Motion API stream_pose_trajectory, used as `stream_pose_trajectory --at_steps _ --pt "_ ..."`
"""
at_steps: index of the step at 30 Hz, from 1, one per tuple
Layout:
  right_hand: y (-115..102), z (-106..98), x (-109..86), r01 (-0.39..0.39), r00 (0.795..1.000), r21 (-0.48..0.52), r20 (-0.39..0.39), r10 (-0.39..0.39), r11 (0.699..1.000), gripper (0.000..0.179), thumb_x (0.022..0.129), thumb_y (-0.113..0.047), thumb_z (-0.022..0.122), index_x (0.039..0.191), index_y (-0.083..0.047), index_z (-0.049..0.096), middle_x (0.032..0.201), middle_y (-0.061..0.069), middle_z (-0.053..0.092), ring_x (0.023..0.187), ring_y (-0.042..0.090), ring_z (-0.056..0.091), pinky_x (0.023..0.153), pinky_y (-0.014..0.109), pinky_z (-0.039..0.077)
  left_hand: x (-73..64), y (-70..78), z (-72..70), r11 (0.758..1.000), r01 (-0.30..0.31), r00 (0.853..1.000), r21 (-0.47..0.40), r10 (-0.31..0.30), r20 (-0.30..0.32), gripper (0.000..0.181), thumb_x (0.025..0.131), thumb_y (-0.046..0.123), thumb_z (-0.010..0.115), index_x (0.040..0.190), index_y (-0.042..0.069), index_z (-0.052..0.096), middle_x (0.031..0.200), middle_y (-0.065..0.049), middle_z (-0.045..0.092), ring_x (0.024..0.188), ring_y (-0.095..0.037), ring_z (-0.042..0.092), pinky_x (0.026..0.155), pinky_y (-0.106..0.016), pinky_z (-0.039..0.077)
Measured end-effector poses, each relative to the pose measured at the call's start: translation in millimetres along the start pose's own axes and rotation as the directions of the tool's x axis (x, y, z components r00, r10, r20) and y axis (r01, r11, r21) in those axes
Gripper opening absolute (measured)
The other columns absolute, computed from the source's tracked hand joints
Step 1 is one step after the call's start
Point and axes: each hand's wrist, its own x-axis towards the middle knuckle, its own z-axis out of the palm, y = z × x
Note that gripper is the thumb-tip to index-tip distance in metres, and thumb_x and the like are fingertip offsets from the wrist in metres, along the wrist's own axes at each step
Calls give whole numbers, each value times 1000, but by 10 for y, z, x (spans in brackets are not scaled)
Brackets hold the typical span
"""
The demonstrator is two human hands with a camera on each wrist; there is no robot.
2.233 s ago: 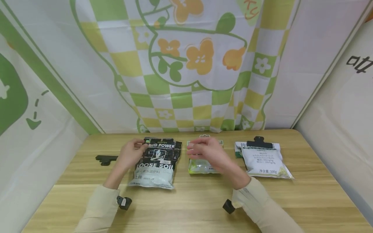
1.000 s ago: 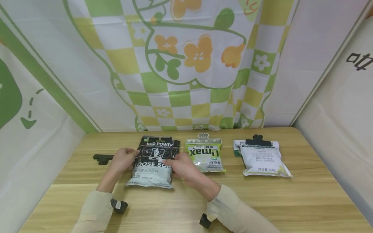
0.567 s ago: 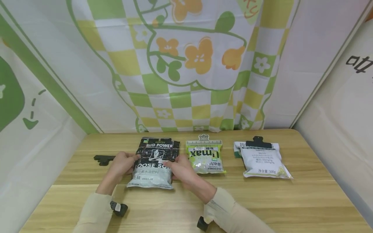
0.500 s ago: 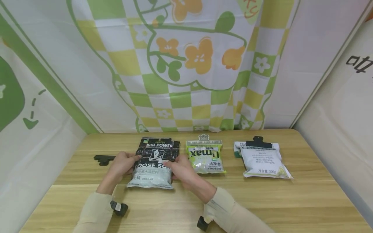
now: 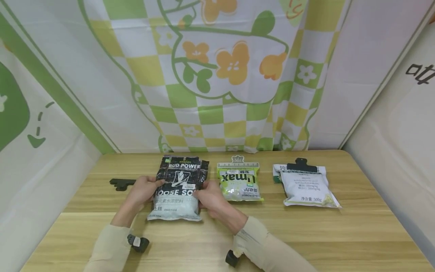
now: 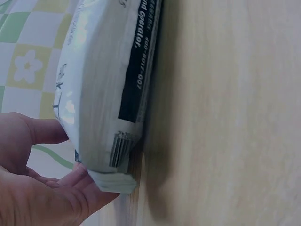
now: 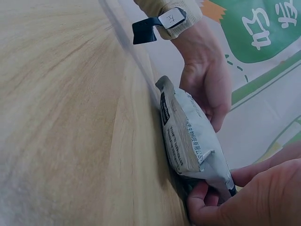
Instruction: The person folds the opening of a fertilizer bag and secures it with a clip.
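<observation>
the left hand [image 5: 143,189] and right hand [image 5: 212,196] pinch opposite sides of the black-and-white bag [image 5: 176,207], which sits label up left of centre on the table [image 5: 190,249]; the step seems to be adjusting it, calling next for an even two-sided hold (fingertips tucked underneath). farther right, the green bag [image 5: 239,185] is uncovered; 2.2 seconds ago the right hand was over it.

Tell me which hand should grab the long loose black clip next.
Probably the left hand: the clip lies beside it; the right hand is beyond the black-and-white plastic bag.
</observation>
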Motion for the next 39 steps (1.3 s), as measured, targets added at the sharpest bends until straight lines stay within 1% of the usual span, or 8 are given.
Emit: stream_pose_trajectory --at_steps 8,12,15,19,24,28,34,39 --pt "-20 -42 -57 -19 999 -25 -46 18 999 49 91 9 66 135 14 44 132 35 62 101 33 71 81 43 66 -70 20 -17 995 -40 999 -91 38 -22 47 104 20 65 135 -13 52 92 -1 68 51 -3 42 51 -22 47" --pt "-48 -100 -140 -20 999 -58 -42 17 998 55 92 8 67 140 12 41 140 36 56 108 38 69 85 46 65 -140 69 -7 995 -48 999 -91 46 -19 55 104 22 65 143 -13 47 107 -10 68 67 -6 55 61 -24 54" --pt "-77 -162 -223 3 1000 -64 -26 -5 998 57 91 8 68 141 12 40 141 36 56 107 36 69 85 45 65 -206 115 4 995 -57 998 -77 57 -11 57 105 23 64 146 -11 44 113 -16 69 83 -11 65 69 -27 59" --pt "-136 -253 -344 29 1000 -73 -2 -29 997 58 92 6 70 141 12 40 141 34 55 104 32 69 84 43 65 -291 175 23 994 -79 997 -76 79 -8 57 105 26 65 145 -8 43 116 -24 73 85 -14 72 73 -29 60" --pt "-199 -396 -470 38 999 -58 36 -36 998 55 91 6 71 138 10 43 137 31 59 99 26 71 85 42 66 -421 265 67 988 -112 994 -108 113 5 59 105 25 66 146 -8 41 128 -32 69 85 -15 74 74 -28 61" --pt "-255 -521 -565 58 997 -51 50 -56 997 43 90 7 72 125 7 47 124 24 62 89 20 68 80 40 65 -533 361 125 980 -142 989 -140 144 6 55 103 22 68 142 -8 44 126 -32 71 89 -19 78 80 -30 64" --pt "-305 -720 -746 79 997 -105 31 -76 991 49 89 8 73 130 6 46 142 33 56 90 16 68 84 42 66 -695 482 222 968 -166 984 -185 176 38 47 100 19 72 135 -3 50 116 -26 76 88 -22 79 81 -36 67" --pt "-325 -937 -897 127 992 -174 42 -121 977 42 87 5 76 122 4 53 129 27 70 84 14 67 83 39 66 -827 572 305 957 -196 972 -212 219 88 44 98 18 75 132 -1 54 112 -21 79 90 -25 80 87 -40 66"
